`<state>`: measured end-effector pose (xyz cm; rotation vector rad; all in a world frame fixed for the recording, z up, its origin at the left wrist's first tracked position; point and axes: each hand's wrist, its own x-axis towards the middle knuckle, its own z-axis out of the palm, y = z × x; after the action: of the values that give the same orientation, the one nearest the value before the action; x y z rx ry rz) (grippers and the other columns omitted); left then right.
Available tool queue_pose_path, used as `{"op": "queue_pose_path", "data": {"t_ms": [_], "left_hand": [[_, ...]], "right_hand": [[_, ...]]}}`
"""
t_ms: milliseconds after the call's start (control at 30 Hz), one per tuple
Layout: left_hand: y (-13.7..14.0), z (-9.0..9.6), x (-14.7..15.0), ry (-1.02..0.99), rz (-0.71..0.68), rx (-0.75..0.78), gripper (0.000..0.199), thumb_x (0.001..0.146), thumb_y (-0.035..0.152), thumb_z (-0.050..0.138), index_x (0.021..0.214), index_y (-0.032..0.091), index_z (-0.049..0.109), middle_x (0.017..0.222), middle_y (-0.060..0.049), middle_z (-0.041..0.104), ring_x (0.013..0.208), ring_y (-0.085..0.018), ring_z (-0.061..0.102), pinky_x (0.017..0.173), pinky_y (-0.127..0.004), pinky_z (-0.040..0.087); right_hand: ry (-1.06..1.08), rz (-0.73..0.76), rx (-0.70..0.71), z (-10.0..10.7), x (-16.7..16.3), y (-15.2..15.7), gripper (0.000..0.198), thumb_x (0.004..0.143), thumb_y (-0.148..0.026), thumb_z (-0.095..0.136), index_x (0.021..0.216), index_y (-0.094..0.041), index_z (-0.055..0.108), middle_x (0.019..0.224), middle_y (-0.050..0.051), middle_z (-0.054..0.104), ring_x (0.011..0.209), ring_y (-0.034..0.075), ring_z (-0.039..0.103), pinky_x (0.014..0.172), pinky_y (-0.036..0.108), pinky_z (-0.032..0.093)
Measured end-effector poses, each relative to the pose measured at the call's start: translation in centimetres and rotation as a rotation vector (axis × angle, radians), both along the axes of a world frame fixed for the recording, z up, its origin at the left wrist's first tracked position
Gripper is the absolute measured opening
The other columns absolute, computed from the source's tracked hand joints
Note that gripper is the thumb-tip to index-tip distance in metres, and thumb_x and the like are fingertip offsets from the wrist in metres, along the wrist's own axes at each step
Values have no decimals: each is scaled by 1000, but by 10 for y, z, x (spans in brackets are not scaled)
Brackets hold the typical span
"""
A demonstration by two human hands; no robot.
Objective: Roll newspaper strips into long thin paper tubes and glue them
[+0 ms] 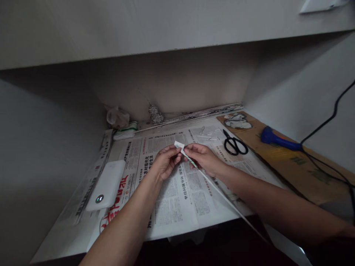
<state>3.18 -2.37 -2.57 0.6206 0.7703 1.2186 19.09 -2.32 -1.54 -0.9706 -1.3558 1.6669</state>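
Observation:
A long, thin rolled paper stick [219, 190] runs from my fingertips down to the lower right, past the table's front edge. At its upper end a small white paper flap [179, 144] stands out, partly covered by my fingers. My left hand [168, 161] pinches the paper at the flap from the left. On the other side, my right hand [203, 158] has its fingers closed around the stick just below the flap. Both hands are held over the spread newspaper [191, 207], and black-handled scissors [235, 146] lie to the right of them.
A white power bank [108, 183] lies at left. Several thin paper sticks [205, 113] lie along the back, near a twisted bundle [155, 113] and a plastic bag [118, 116]. At right, a blue glue gun [280, 140] with black cord rests on cardboard [266, 162]. A panel hangs overhead.

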Motion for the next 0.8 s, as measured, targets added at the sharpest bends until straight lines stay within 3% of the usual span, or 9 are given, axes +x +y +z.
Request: {"op": "queue_pose_path", "data": {"t_ms": [233,367,600,800], "left_hand": [[-2,-3,1,60,-5,16,20,66,11,73,83,10,62,71,-3,65,57,-8,61,55,-15,53],[-3,0,1,154,13,35,20,66,15,73,81,10,61,65,-4,63,53,-8,59,49,-15,49],[-5,2,2,226,56,90,19,64,14,70,76,14,55,60,0,59,50,-9,55,44,-16,43],[-5,4,-1,210,-1,77,18,64,14,67,77,15,55,58,0,56,48,-8,51,40,-15,37]], "right_hand": [[15,-81,71,-7,2,6,31,68,-40,71,84,-15,62,75,1,62,54,7,50,44,18,38],[-14,-78,98,-9,2,6,29,68,-37,71,83,-15,62,76,2,64,61,9,55,48,18,42],[-124,-65,62,-13,0,5,31,71,-39,69,91,-15,64,75,3,66,46,7,51,37,18,32],[-131,-73,106,-14,2,6,31,71,-38,69,93,-16,68,77,3,66,47,6,51,40,19,37]]}}
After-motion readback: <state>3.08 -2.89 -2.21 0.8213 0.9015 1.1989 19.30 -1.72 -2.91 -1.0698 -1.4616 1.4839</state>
